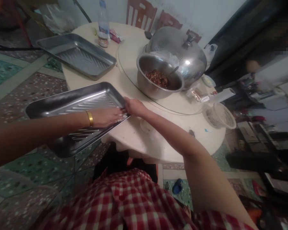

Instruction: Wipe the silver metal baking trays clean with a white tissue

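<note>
A ribbed metal baking tray [69, 99] lies tilted across the near left edge of the round table, part of it out over the floor. My right hand [134, 107] is closed on the tray's right rim near the corner. Inside the tray, my left hand [106, 117] reaches to that same corner, its fingers stretched out flat. By its fingertips shows a small whitish crumpled bit [122, 118], too unclear to name. A gold bracelet [89, 118] circles my left wrist.
A second metal tray [98, 72] sits behind, overhanging the table. On the glass turntable [128, 72] stands a steel bowl [153, 91] of dark chopped mix, beside a large domed lid [194, 60]. A plastic basket [218, 116], a jar [103, 40] and a bottle [103, 19] stand around.
</note>
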A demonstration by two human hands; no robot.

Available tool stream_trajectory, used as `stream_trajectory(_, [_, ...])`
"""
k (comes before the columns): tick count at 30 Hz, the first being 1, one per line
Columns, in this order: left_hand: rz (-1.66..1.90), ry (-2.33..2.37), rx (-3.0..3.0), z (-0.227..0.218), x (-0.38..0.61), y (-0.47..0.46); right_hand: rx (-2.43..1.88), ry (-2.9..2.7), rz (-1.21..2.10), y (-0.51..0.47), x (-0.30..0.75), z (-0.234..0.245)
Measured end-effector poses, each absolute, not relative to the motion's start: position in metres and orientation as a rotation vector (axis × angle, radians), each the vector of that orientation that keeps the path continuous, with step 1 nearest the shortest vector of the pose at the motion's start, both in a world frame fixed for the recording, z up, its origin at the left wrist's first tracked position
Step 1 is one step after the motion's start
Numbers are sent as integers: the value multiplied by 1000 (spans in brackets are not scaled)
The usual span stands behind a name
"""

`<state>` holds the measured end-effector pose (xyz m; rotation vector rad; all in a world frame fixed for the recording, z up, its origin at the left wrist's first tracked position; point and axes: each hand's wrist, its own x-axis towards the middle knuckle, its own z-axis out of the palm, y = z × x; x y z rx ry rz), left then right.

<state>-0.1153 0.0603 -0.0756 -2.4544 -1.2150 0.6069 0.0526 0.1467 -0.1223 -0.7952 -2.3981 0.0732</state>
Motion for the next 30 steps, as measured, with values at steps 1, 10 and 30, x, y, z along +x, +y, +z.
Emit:
stream_trajectory(1, [616, -1223, -2458, -72, -119, 59, -800, -2402, 71, 146, 53, -122])
stream_trajectory(10, [713, -1576, -2293, 2, -266, -64, -801, -2413, 94, 145, 56, -122])
stream_trajectory(30, [270, -1408, -2654, -59, -220, -107, -815, -2397, 83, 144, 57, -123])
